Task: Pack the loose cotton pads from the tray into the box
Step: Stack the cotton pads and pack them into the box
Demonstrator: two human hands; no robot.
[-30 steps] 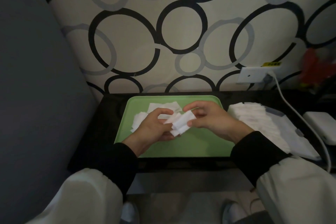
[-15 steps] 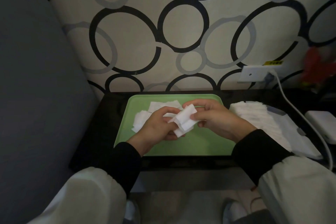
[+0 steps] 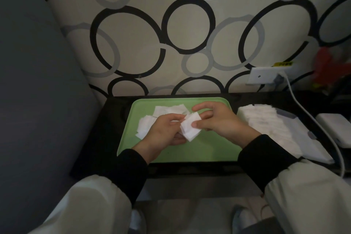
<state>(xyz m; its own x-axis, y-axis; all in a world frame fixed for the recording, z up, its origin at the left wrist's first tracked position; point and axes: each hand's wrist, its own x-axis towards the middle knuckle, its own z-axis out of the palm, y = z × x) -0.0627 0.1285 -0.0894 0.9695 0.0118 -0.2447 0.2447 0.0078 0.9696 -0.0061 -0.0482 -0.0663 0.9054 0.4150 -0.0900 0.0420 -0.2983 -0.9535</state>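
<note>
You are holding both hands over the green tray [image 3: 190, 153], which is sitting on the black table [image 3: 91, 138]. Your left hand [image 3: 163, 129] is curling its fingers round a small stack of cotton pads [image 3: 190, 129], gripping it from the left. Your right hand [image 3: 220, 121] is pinching the same stack at its right edge, thumb pressing on the top pad, forefinger arching free above. Loose pads [image 3: 146, 125] are lying on the tray just beyond and to the left of your left hand, overlapping one another. The white box [image 3: 303, 138] is lying to the right of your right hand, just beside the tray, with a row of packed pads [image 3: 262, 121] filling its near end. Farther right, a white cable [image 3: 307, 118] is running up to a wall socket [image 3: 262, 77].
</note>
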